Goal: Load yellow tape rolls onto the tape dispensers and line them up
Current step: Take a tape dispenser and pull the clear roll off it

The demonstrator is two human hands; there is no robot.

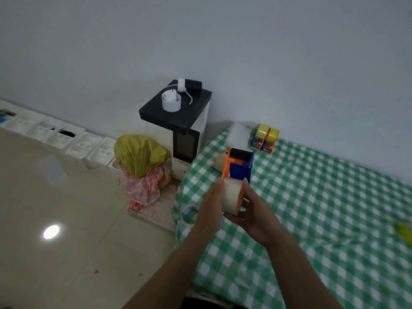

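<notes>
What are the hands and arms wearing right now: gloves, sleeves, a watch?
The left hand and right hand are bare: no gloves, rings or watch show. Both forearms are uncovered down to the frame's bottom edge, so no sleeves are in view.

4 o'clock: yellow shape, blurred, cut by the edge, kind unclear | centre: pale roll half hidden behind dispenser
</notes>
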